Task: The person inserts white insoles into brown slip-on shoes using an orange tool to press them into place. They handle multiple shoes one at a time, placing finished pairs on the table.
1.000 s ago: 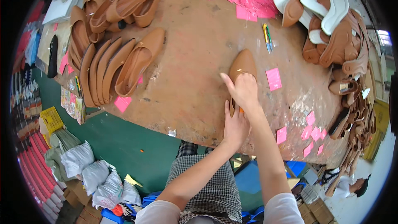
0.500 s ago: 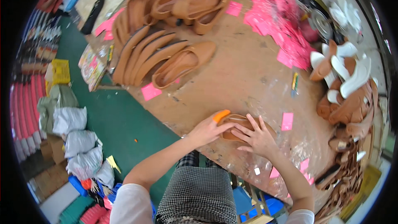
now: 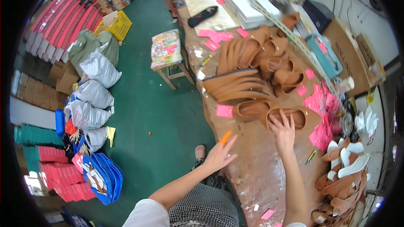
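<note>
Surroundings: the workbench carries a row of tan shoe uppers beyond the hands, pink paper slips to the right, white heel pieces and more brown parts at the near right.
Left hand: closed on an orange marker, out over the bench's left edge.
Right hand: fingers spread, pressing flat on the tan shoe upper.
Upper: lies flat mid-bench, long axis across the bench, pointed toe to the right toward the slips.
In the way: another upper touches its left end; a pink slip lies just beside that.
Open room: bare, glue-stained bench surface toward the person; green floor beyond the left edge, a padded stool near that edge farther off.
</note>
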Demonstrator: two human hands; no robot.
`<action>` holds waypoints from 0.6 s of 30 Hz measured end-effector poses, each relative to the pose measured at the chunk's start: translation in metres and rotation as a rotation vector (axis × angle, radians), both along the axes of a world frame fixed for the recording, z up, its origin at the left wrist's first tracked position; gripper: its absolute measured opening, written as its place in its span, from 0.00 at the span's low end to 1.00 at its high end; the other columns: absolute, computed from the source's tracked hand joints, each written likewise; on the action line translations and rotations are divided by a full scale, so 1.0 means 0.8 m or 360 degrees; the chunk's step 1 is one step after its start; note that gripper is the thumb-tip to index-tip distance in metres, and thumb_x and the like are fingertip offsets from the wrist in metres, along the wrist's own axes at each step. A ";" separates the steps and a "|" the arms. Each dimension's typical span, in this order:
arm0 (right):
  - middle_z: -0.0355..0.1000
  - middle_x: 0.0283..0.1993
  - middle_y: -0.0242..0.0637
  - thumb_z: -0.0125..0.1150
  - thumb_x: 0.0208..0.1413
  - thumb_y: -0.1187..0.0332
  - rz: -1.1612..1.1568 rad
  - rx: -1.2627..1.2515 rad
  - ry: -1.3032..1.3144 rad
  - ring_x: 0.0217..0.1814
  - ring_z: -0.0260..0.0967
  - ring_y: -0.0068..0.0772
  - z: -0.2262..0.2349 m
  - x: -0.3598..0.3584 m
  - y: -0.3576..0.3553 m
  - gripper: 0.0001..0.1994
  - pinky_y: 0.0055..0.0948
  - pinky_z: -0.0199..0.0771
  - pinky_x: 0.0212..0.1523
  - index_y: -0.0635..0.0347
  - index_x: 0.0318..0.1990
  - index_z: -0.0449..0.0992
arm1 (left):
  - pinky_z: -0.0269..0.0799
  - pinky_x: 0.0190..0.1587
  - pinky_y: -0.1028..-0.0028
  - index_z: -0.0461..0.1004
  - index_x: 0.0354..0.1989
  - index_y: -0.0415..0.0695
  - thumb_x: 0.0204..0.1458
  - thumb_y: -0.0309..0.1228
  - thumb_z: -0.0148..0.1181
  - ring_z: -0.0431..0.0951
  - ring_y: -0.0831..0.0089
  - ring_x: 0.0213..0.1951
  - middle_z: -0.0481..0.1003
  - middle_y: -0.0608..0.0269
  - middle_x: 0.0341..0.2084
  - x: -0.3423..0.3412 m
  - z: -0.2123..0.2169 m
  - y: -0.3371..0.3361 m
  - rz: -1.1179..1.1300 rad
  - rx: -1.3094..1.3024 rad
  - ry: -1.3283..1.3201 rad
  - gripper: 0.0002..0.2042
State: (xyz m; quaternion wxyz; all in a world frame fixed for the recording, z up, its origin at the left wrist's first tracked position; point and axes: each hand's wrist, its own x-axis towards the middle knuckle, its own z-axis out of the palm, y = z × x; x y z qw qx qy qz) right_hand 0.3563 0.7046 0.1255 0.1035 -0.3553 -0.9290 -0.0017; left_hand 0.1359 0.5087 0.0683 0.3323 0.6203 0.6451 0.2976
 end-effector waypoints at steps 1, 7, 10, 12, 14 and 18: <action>0.74 0.61 0.24 0.59 0.47 0.70 -0.0048 0.0050 0.0028 0.74 0.56 0.40 0.002 -0.027 0.013 0.18 0.57 0.48 0.74 0.43 0.47 0.83 | 0.67 0.61 0.56 0.54 0.71 0.49 0.51 0.40 0.66 0.67 0.42 0.59 0.57 0.39 0.66 -0.032 0.009 -0.028 0.0030 -0.0156 0.0190 0.39; 0.67 0.68 0.33 0.58 0.49 0.73 0.0049 -0.0691 -0.0144 0.78 0.46 0.55 -0.089 -0.072 0.060 0.20 0.62 0.45 0.74 0.49 0.51 0.80 | 0.74 0.55 0.56 0.68 0.63 0.50 0.51 0.41 0.63 0.73 0.48 0.57 0.66 0.47 0.64 -0.192 -0.078 -0.287 0.0440 -0.0942 0.0487 0.29; 0.62 0.71 0.39 0.57 0.50 0.72 -0.0057 -0.0741 -0.0056 0.79 0.44 0.54 -0.071 -0.107 0.031 0.26 0.61 0.45 0.74 0.55 0.60 0.73 | 0.71 0.55 0.51 0.70 0.58 0.36 0.50 0.40 0.63 0.74 0.45 0.53 0.74 0.43 0.54 -0.270 -0.110 -0.503 0.0613 -0.1405 0.0499 0.29; 0.65 0.68 0.41 0.57 0.50 0.73 -0.0419 -0.0670 0.0342 0.76 0.52 0.53 -0.058 -0.092 -0.007 0.26 0.53 0.51 0.74 0.58 0.61 0.72 | 0.74 0.45 0.56 0.75 0.51 0.36 0.53 0.41 0.63 0.78 0.54 0.40 0.78 0.48 0.40 -0.285 -0.090 -0.548 0.0431 -0.1470 0.0586 0.23; 0.66 0.67 0.45 0.58 0.53 0.72 -0.0703 -0.0719 0.0530 0.74 0.54 0.52 -0.037 -0.063 -0.035 0.25 0.48 0.54 0.73 0.56 0.62 0.72 | 0.72 0.42 0.59 0.75 0.49 0.37 0.54 0.41 0.62 0.76 0.58 0.38 0.77 0.51 0.38 -0.326 -0.089 -0.515 0.0429 -0.1766 0.0333 0.21; 0.74 0.57 0.50 0.59 0.53 0.71 -0.1310 -0.0485 0.0631 0.63 0.69 0.50 -0.024 0.038 -0.083 0.23 0.40 0.68 0.63 0.59 0.59 0.75 | 0.68 0.36 0.65 0.75 0.46 0.39 0.56 0.41 0.61 0.73 0.66 0.34 0.75 0.57 0.34 -0.414 -0.102 -0.402 0.0390 -0.1680 0.0116 0.18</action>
